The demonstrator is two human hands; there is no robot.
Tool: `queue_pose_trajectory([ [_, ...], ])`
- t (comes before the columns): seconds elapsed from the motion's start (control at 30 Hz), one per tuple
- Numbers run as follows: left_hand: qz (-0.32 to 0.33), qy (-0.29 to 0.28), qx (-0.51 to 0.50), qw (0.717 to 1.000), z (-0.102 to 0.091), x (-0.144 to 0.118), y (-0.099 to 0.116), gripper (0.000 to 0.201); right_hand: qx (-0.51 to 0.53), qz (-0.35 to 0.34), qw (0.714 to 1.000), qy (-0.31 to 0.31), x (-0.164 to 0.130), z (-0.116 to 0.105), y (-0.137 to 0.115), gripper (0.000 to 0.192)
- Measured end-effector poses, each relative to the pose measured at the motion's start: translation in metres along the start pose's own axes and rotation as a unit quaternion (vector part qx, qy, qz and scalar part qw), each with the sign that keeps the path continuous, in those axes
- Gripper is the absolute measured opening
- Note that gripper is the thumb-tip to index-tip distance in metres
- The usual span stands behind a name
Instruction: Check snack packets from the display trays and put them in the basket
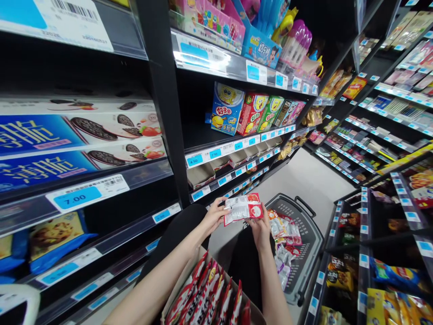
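Hands: the left hand (212, 215) and the right hand (260, 230) are both up in front of the body, close together, each gripping one end of the same packet.
Packet: a small red and white snack packet (242, 207) is held flat between the two hands, in the air, above the floor and just left of the basket.
Left hand: fingers are curled on the packet's left edge.
Right hand: it holds the packet's right end from below, with the thumb on top.
Basket: a dark shopping basket (302, 234) sits on the floor to the right of the hands. More small packets (283, 243) like the held one lie piled in it.
Box: an open cardboard box (184, 289) is low down, near the arms. Red and white bags (211, 300) stand in it in a row.
Left shelves: blue cookie boxes (43, 149) lie stacked on a shelf, with a blue price tag (77, 197) reading 7.00 under them.
Middle shelf: bright cartoon snack boxes (248, 113) stand in a row, above and behind the hands.
Right shelves: many more snacks (395, 275) fill the racks across the aisle.
Floor: pale grey floor (304, 178) runs between the shelves.
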State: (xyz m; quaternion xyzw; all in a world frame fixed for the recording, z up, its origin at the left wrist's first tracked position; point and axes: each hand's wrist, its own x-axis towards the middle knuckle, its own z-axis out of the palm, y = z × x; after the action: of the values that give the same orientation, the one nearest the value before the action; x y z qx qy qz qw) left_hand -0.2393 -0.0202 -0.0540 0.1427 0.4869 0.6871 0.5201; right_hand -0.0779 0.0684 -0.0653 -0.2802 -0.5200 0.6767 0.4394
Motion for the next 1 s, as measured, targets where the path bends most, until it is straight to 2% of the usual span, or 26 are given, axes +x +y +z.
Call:
queue_pose_trajectory([
  [0.1,0.023,-0.007,-0.02,1.0,0.009,-0.002,-0.007,0.054,0.031,0.038,0.998,-0.04,-0.001,0.006,0.005,0.043],
  [0.17,0.016,-0.025,-0.02,0.999,0.014,-0.004,-0.01,0.072,0.043,0.047,0.997,-0.042,0.001,0.009,0.009,0.044],
  [0.23,-0.003,-0.051,-0.009,0.999,0.014,-0.005,-0.012,0.08,0.055,0.046,0.997,-0.031,0.003,0.01,0.01,0.041],
  [0.3,-0.027,-0.08,0.004,0.996,0.012,-0.005,-0.011,0.076,0.066,0.045,0.997,-0.02,0.005,0.008,0.009,0.041],
  [0.4,-0.065,-0.111,0.02,0.991,0.005,-0.002,-0.008,0.043,0.072,0.058,0.996,-0.02,0.005,0.004,0.005,0.041],
  [0.47,-0.08,-0.116,0.025,0.99,0.002,0.0,-0.007,0.028,0.069,0.077,0.994,-0.032,0.005,0.002,0.002,0.04],
  [0.57,-0.078,-0.101,0.022,0.992,0.0,0.002,-0.008,0.026,0.061,0.102,0.991,-0.055,0.003,0.003,-0.001,0.042],
  [0.67,-0.054,-0.062,0.003,0.997,0.001,0.003,-0.007,0.029,0.059,0.098,0.992,-0.048,0.002,0.005,-0.002,0.05],
  [0.77,-0.018,-0.022,-0.024,0.999,0.002,0.002,-0.006,0.031,0.05,0.078,0.995,-0.037,0.001,0.01,-0.001,0.07],
  [0.87,0.007,-0.008,-0.04,0.999,0.006,0.002,-0.008,0.03,0.027,0.058,0.997,-0.037,0.0,0.013,0.002,0.097],
  [0.93,0.019,-0.008,-0.041,0.999,0.007,0.002,-0.01,0.029,0.009,0.038,0.999,-0.028,0.001,0.012,0.005,0.095],
  [1.0,0.031,-0.008,-0.035,0.999,0.006,0.003,-0.008,0.029,-0.015,0.017,1.0,-0.015,0.003,0.007,0.008,0.071],
])
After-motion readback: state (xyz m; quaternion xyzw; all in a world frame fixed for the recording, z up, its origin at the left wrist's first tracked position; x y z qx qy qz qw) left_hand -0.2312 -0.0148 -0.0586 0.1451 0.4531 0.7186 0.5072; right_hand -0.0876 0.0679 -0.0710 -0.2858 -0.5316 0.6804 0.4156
